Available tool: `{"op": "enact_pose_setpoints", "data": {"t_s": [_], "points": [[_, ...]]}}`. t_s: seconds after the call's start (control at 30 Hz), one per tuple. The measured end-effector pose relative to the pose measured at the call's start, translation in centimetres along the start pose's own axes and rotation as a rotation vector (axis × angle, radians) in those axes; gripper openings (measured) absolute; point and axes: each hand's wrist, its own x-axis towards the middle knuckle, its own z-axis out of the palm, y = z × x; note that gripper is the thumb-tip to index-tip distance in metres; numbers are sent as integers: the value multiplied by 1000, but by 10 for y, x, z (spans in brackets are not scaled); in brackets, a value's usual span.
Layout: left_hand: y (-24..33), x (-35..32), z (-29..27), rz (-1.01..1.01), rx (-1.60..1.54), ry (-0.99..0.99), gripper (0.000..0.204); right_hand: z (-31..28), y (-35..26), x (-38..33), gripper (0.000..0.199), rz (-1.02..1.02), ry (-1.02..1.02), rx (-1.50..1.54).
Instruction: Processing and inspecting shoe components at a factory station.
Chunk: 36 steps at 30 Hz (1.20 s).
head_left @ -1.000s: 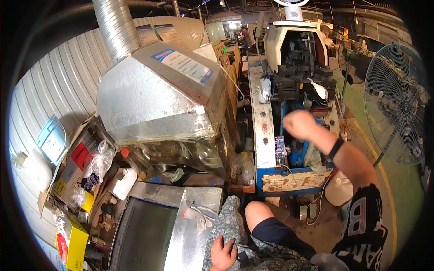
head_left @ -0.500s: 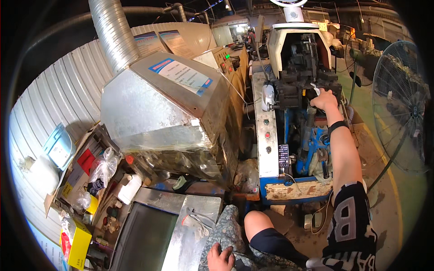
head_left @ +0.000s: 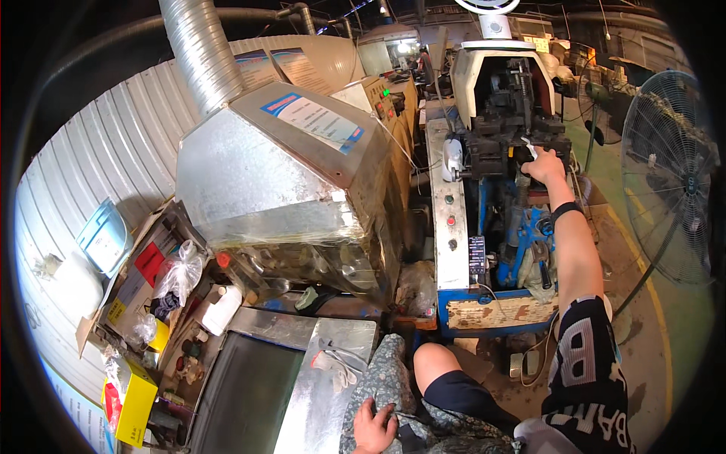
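My right hand [head_left: 545, 166] is stretched far forward to the dark machine [head_left: 522, 106]. Its fingers are closed on a small whitish, shiny piece [head_left: 529, 147] whose exact kind I cannot make out. The piece points up toward the machine's blackened metal head; whether it touches the metal is hard to tell. Down in my lap, my left hand [head_left: 375, 428] lies on a dark flower-patterned cloth [head_left: 382, 367] with its fingers apart, holding nothing. Close to it, a pair of pale work gloves [head_left: 334, 367] rests on a metal ledge [head_left: 306, 408].
A large sheet-metal hood [head_left: 265, 174] with a duct stands left of the machine. On the machine's front left is a white panel [head_left: 451, 242] with buttons. A standing fan [head_left: 669, 178] is at the right. Cartons, a white bottle [head_left: 221, 309] and a yellow box [head_left: 134, 405] crowd the left.
The view has shifted slightly. My left hand shows a little higher on the cloth, with its fingers more spread. My right hand stays at the machine with the whitish piece.
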Motion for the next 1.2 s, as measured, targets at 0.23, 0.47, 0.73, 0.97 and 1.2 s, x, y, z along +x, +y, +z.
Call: {"op": "enact_pose_setpoints", "data": {"t_s": [0.23,0.47,0.73,0.97,1.2], "points": [[0,2,0,-12,11,19,33,26,10,-29,77,-12,80,-18],[-16,3,5,50,-49,41,35,31,37,-59,79,-56,70,-54],[-16,7,-14,-202,-499,-19,39,59,73,-129,70,-435,609,250],[12,53,-27,-153,-797,114,34,97,25,-360,84,-663,144,1004],[-6,68,-90,-873,-1196,185,60,120,-8,-486,108,-913,-1103,1156]]}}
